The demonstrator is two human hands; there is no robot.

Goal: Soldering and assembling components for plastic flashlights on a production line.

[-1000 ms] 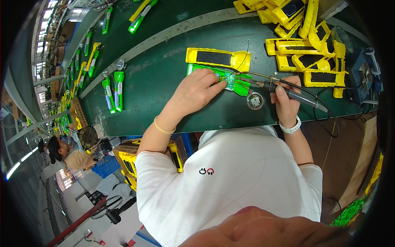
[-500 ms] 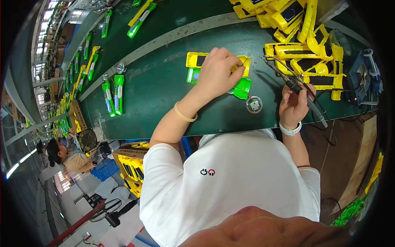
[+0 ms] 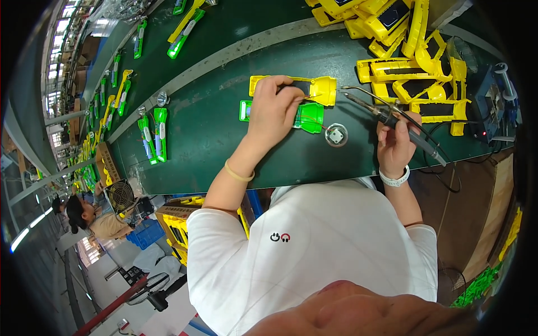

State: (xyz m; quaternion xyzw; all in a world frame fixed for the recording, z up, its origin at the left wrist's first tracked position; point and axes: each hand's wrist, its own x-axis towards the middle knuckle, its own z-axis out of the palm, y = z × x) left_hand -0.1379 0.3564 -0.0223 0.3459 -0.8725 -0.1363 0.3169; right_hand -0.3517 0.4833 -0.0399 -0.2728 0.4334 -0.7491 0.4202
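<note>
My left hand [image 3: 272, 115] reaches over a yellow plastic shell [image 3: 323, 91] with a dark panel. Its thumb and forefinger pinch what looks like a thin wire [image 3: 315, 96] above that shell. Just nearer to me lies a green shell [image 3: 311, 117], partly covered by the hand. A short red wire joins the green shell to a round clear lamp cup [image 3: 336, 135] with a white square in it. My right hand [image 3: 395, 143] grips a soldering iron [image 3: 386, 116] with a thin metal guide tube beside it. Its tip points left, close to the yellow shell's right end.
Yellow shells [image 3: 392, 67] are heaped at the far right. A dark soldering station [image 3: 490, 106] with a red light stands right of them, its cable trailing near my right hand. Green lamp bodies [image 3: 161, 134] lie on the left. Beyond, a person [image 3: 106, 221] sits near a fan [image 3: 120, 195].
My left hand has moved left and nearer, uncovering the yellow shell's right end. The green shell and lamp cup have shifted left. The iron's tip has come left and nearer.
</note>
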